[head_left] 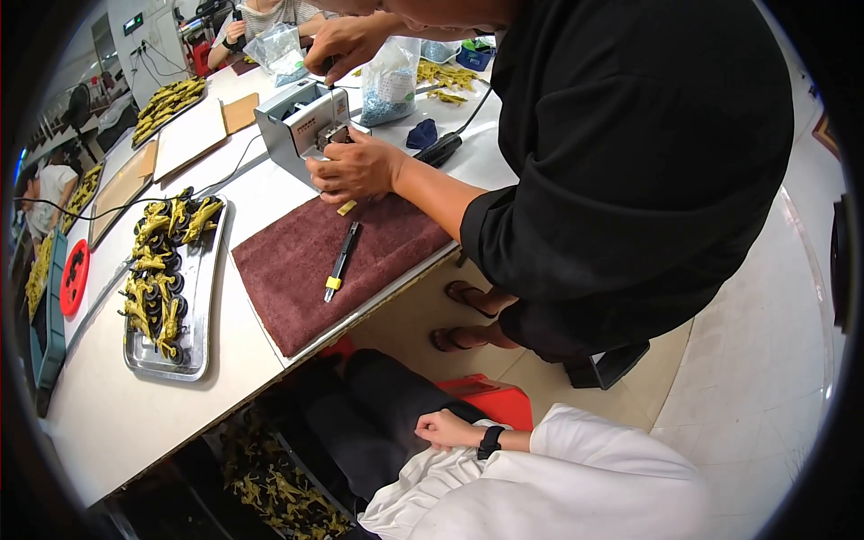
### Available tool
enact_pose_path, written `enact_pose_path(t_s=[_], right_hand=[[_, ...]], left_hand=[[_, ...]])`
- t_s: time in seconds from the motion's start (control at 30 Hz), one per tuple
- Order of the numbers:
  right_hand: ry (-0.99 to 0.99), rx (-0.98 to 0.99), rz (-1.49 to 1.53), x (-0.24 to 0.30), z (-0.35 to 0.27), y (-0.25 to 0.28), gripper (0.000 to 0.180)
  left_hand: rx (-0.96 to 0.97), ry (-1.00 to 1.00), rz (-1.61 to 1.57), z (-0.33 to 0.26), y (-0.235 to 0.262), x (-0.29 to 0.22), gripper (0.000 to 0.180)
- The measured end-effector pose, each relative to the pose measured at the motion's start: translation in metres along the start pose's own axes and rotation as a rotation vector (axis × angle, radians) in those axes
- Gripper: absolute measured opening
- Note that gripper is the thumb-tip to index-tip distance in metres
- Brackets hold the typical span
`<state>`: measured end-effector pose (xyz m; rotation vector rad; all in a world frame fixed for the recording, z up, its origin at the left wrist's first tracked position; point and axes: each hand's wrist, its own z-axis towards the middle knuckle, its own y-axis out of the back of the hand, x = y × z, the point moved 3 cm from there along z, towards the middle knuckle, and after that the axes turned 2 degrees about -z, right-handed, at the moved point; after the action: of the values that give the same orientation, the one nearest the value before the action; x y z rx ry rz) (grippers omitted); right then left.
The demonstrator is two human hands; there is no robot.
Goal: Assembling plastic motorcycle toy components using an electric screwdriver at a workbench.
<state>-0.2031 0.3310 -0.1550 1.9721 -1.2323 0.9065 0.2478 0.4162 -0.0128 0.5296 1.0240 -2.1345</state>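
My right hand (445, 429) lies on my lap with its fingers curled in and nothing visible in them. A black watch (489, 442) is on that wrist, below a white sleeve. My left hand is not in view. Beside me stands a person in black, leaning over a small grey machine (292, 144) on the table. One of the person's hands (360, 168) steadies a metal part on the machine's front. The other hand (349, 43) grips a screwdriver (331, 85) from above. A utility knife (342, 261) lies on a brown towel (288, 297) in front of the machine.
A metal tray (207, 333) of yellow and black toy-like parts sits on the table's left side. Bags of small blue pieces (389, 85) stand behind the machine. A red stool (495, 400) is by my legs. More yellow parts (279, 486) are in a container below the table.
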Motion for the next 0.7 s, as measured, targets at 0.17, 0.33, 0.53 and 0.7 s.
enact_pose_path(t_s=[0.17,0.33,0.53,0.7], right_hand=[[0.017,-0.013,-0.012,-0.004,0.002,-0.002,0.024],[0.01,-0.014,-0.003,-0.001,0.0,-0.001,0.023],[0.028,-0.012,-0.002,-0.002,0.001,-0.001,0.023],[-0.002,-0.005,0.009,-0.004,0.002,-0.001,0.023]], left_hand=[[-0.005,0.006,0.02,-0.016,0.011,-0.012,0.034],[-0.014,0.013,0.039,-0.033,0.02,-0.022,0.035],[-0.022,0.02,0.06,-0.052,0.031,-0.033,0.035],[-0.026,0.028,0.078,-0.066,0.04,-0.043,0.036]])
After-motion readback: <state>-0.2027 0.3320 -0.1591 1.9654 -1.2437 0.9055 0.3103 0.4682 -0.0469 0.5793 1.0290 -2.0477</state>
